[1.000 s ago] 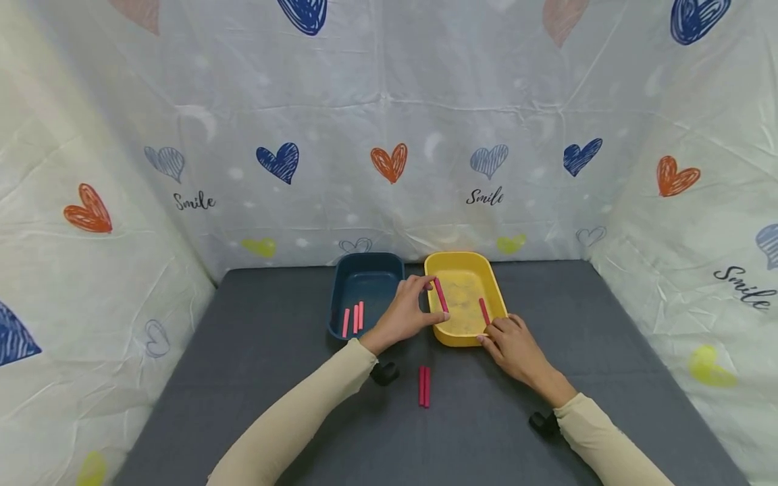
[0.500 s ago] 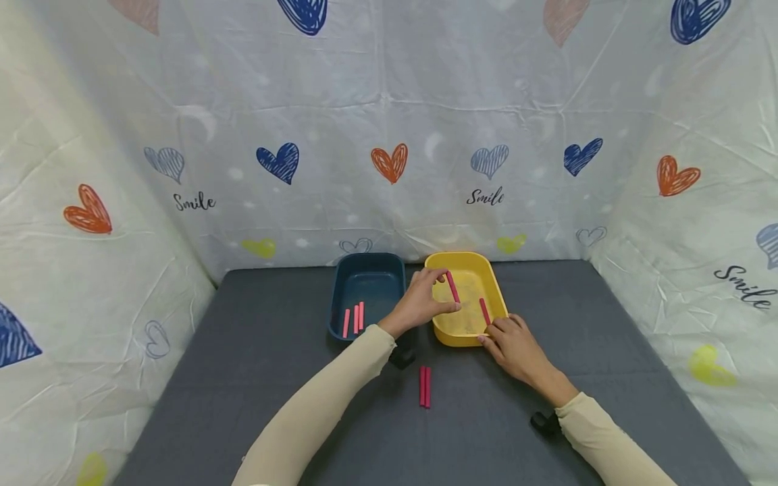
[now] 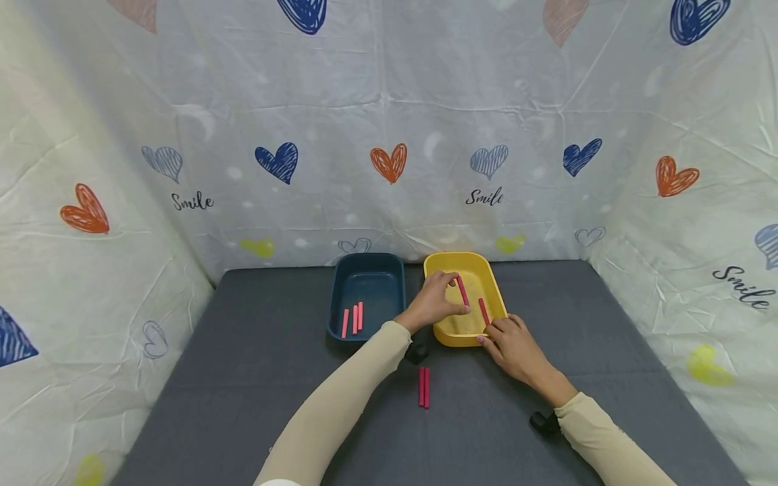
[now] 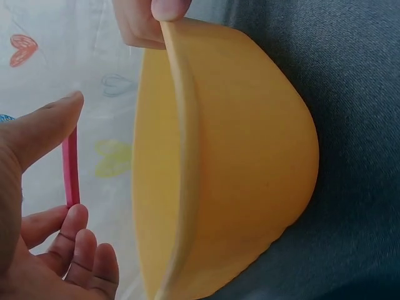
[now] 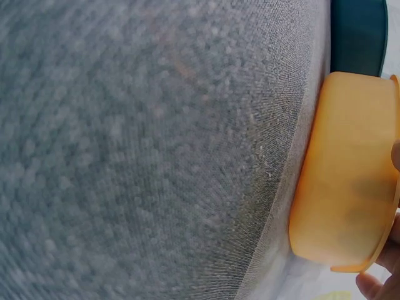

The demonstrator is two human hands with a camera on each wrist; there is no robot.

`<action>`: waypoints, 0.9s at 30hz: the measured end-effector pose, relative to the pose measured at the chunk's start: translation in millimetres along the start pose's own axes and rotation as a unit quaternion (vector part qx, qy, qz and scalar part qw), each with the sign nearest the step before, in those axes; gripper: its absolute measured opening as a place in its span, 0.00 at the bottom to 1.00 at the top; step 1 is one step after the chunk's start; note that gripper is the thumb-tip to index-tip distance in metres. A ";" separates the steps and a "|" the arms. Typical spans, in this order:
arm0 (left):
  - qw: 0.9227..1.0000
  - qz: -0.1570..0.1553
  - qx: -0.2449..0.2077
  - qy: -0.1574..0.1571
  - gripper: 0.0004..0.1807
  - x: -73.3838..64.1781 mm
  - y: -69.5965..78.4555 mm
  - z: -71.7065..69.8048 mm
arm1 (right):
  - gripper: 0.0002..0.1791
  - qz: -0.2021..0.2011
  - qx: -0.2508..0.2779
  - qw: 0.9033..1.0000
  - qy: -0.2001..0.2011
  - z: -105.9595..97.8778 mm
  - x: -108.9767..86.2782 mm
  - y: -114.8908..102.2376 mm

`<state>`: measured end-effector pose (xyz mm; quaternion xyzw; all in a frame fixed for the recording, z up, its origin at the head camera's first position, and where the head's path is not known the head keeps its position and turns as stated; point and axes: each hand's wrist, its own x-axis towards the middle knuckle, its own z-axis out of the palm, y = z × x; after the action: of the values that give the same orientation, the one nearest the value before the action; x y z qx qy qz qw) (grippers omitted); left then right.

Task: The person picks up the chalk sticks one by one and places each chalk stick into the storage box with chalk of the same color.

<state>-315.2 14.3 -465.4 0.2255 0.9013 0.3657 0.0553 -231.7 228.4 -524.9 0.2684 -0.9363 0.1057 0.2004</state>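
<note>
As the left hand (image 3: 434, 302) pinches it, one stick (image 3: 462, 291) overhangs the yellow tray (image 3: 458, 340).

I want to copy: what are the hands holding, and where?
The left hand pinches a magenta stick by both ends; the right hand grips the yellow tray by the rim's near right corner.

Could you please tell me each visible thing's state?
Yellow tray: upright, one stick inside
Blue tray: upright, three sticks inside
Held stick: raised above yellow tray
Two loose sticks: lying side by side
Left-hand grip: pinching that held stick
Right-hand grip: holding yellow tray's rim
Backdrop: hanging, creased
</note>
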 end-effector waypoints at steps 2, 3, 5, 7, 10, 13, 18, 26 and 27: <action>1.000 -0.007 0.000 -0.001 0.45 2.4 -0.3 3.5 | 0.11 -0.003 -0.002 1.000 0.005 0.3 -0.5 -0.3; 1.000 -0.012 -0.001 -0.002 0.44 3.7 -0.3 5.0 | 0.11 -0.006 -0.003 1.000 0.009 0.8 -0.6 0.0; 1.000 -0.022 -0.007 0.000 0.43 6.7 0.8 8.1 | 0.11 -0.009 -0.006 1.000 0.014 1.4 -0.8 0.6; 0.999 -0.028 -0.016 0.000 0.42 9.7 2.6 11.5 | 0.11 -0.008 -0.007 1.000 0.014 1.7 -0.5 1.2; 0.999 -0.039 -0.035 -0.003 0.41 12.0 5.9 16.1 | 0.11 -0.005 -0.008 1.000 0.010 1.2 -0.1 1.5; 0.998 -0.054 -0.040 -0.007 0.41 12.5 7.8 20.8 | 0.11 -0.007 -0.005 1.000 0.008 1.1 -0.3 1.2; 0.997 -0.071 -0.034 -0.002 0.40 14.9 10.4 26.9 | 0.11 -0.011 -0.004 1.000 0.013 2.2 -0.9 1.4; 0.997 -0.080 -0.011 -0.009 0.37 19.0 16.4 32.4 | 0.10 -0.014 -0.003 1.000 0.022 2.6 0.2 1.5; 0.996 -0.082 -0.010 -0.012 0.37 18.9 16.9 33.1 | 0.10 -0.015 -0.002 1.000 0.023 2.8 0.3 1.4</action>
<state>-317.0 54.4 -476.7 0.1541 0.9124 0.3664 0.0979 -233.7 228.6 -527.4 0.2798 -0.9274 0.1071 0.2239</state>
